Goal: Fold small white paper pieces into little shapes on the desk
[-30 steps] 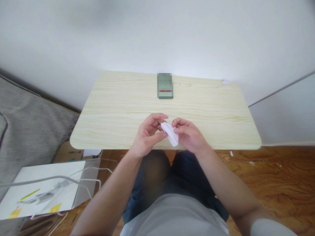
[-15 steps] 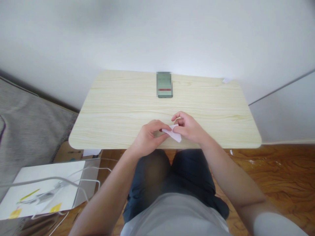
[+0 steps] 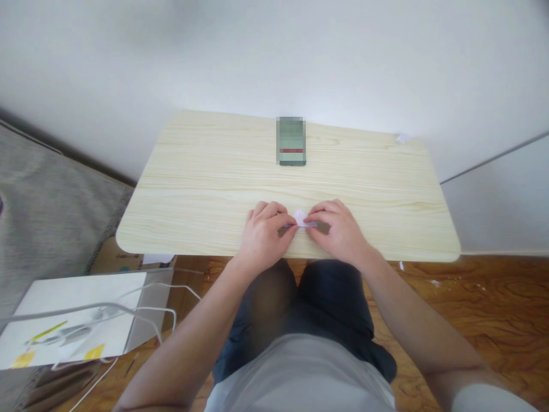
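Note:
A small folded piece of white paper [image 3: 300,218] is held between my two hands, just above the near part of the wooden tabletop [image 3: 206,189]. My left hand [image 3: 266,232] pinches its left side between thumb and index finger. On the other side, my right hand [image 3: 337,229] grips the right end with thumb and fingers. A pointed part of the paper stands up between the fingertips, and both ends are partly covered by my fingers.
A phone with a blurred screen [image 3: 291,141] lies at the table's far edge, near the wall. A scrap of white paper [image 3: 403,138] sits at the back right corner. Left of the table stands a white box [image 3: 86,297] with cables [image 3: 154,309] over it.
The paper has turned from slanting to lying crosswise, with its point upright. My right hand has shifted right and now pinches the right end. The left hand has turned palm down.

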The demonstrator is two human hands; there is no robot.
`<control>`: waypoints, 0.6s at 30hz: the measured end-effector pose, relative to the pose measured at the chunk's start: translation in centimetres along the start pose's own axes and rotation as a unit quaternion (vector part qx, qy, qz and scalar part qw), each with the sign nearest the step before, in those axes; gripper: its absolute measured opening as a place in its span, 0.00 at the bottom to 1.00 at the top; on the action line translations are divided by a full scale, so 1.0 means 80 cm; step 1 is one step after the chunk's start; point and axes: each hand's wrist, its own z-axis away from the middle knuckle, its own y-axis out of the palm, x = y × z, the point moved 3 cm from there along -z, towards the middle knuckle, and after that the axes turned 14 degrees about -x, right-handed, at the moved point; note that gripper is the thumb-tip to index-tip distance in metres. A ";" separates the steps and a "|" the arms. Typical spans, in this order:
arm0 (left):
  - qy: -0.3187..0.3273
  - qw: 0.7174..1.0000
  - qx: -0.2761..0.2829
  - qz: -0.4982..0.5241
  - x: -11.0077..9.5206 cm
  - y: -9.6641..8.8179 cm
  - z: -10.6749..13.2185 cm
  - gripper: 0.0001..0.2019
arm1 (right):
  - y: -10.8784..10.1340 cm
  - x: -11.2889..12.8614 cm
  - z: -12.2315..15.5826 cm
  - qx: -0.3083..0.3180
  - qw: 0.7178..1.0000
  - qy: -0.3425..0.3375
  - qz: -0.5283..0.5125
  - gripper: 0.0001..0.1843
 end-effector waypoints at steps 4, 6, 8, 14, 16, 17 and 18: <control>-0.018 1.000 0.011 0.000 -0.001 0.000 -0.002 0.05 | 0.000 -0.003 -0.003 0.010 1.000 0.006 0.022 0.06; -0.030 0.999 0.013 -0.013 -0.001 0.000 -0.004 0.06 | 0.001 -0.002 -0.005 0.020 0.999 0.011 0.038 0.07; -0.041 0.999 0.016 -0.030 -0.001 0.001 -0.005 0.07 | 0.002 0.001 -0.007 0.033 0.997 0.019 0.063 0.08; -0.057 0.994 0.023 -0.090 -0.003 0.003 -0.007 0.07 | 0.006 0.009 -0.014 0.057 0.989 0.044 0.133 0.09; -0.060 0.993 0.026 -0.098 -0.004 0.003 -0.008 0.07 | 0.007 0.009 -0.016 0.060 0.987 0.048 0.143 0.10; -0.062 0.993 0.026 -0.099 -0.004 0.003 -0.009 0.06 | 0.007 0.008 -0.016 0.059 0.986 0.051 0.145 0.11; -0.065 0.993 0.026 -0.099 -0.004 0.003 -0.009 0.06 | 0.006 0.006 -0.017 0.058 0.987 0.054 0.142 0.11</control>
